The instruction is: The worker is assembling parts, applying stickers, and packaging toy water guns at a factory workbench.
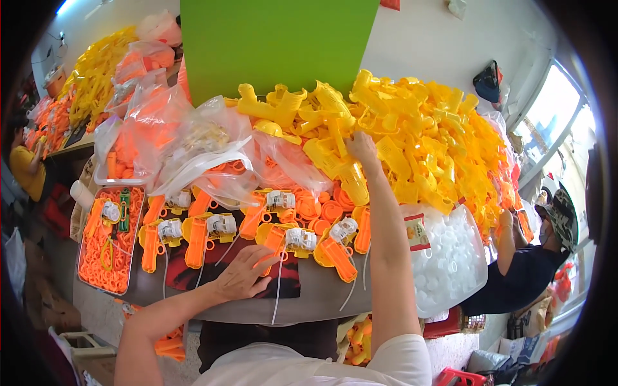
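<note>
R hand (362, 148) fwd, L hand (244, 271) low

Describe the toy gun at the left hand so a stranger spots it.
Start at the yellow heap; nearer the camera, toy guns lie in rows on the grey table. The toy gun is in the front row, the only one with the left hand at its orange handle.
</note>
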A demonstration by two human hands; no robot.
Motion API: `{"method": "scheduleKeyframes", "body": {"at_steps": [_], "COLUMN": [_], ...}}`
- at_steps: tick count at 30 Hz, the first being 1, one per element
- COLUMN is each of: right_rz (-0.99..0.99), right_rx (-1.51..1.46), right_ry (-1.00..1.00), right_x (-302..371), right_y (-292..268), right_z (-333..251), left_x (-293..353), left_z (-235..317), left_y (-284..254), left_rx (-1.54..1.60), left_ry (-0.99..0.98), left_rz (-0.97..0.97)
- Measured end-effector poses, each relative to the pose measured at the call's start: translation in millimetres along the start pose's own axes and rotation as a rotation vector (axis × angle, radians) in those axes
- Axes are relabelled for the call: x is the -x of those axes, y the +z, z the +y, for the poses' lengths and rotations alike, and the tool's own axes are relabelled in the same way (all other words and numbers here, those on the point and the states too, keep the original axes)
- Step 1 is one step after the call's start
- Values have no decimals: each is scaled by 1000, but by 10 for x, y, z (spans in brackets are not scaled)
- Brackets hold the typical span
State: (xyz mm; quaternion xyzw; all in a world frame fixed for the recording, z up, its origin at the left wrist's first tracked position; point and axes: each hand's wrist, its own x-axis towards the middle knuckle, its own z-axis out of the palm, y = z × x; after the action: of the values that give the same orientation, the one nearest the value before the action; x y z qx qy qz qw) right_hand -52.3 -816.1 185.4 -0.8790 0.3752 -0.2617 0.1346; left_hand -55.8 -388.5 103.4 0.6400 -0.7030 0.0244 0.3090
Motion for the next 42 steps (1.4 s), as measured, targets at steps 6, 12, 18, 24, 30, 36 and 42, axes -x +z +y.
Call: {"method": "scheduleKeyframes", "body": {"at_steps": [6,12,18,24,30,36,42], "right_rz": [-155,-129,-161,-323,-773,-309,-114], "right_rx": [-20,-404,-996,-1437,-1191,-409,-79], "right_ry": [74,-17,219,199,78,-459,-729], "right_x": [-306,-512,-455,548,3018,3357,3243], "right_y": [147,-157,-555,-528,-290,-53,242], "right_z": [324,433,61,-594,-1566,-1168,-1033], "left_x": [16,59,85,41,157,903,676], "left_z": [-28,14,-132,-135,589,338,319], "left_y": [36,53,163,49,-130,-457,-311], "left_rx": [94,-86,-133,-75,659,515,38], "left_ry": [5,-50,-65,-69,-454,-801,-655], "left_rz": [-48,-16,14,217,850,798,713]}}
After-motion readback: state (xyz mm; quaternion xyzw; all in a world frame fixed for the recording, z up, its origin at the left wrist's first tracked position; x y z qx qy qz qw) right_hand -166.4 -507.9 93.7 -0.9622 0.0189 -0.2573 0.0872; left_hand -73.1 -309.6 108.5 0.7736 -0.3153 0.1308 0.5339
